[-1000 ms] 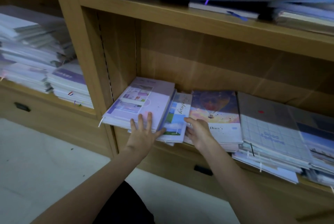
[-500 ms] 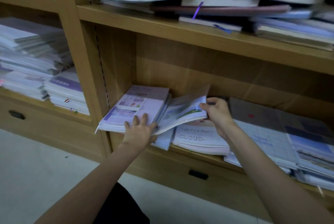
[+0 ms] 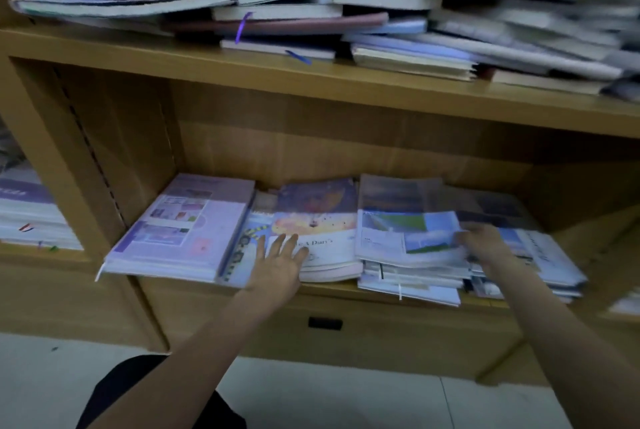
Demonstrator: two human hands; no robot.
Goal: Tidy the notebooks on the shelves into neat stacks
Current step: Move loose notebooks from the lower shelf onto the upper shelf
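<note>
While left hand (image 3: 277,264) lies flat on diary (image 3: 313,221), right hand (image 3: 485,245) pinches green-blue notebook (image 3: 408,236).

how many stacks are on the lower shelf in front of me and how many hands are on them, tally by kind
stacks on the lower shelf: 4 (lilac notebook pile, diary pile, green-and-blue notebook pile, far right pile)
hands: 2 (left hand flat on the diary, right hand on the green-and-blue notebook's right edge)
total: 6
</note>
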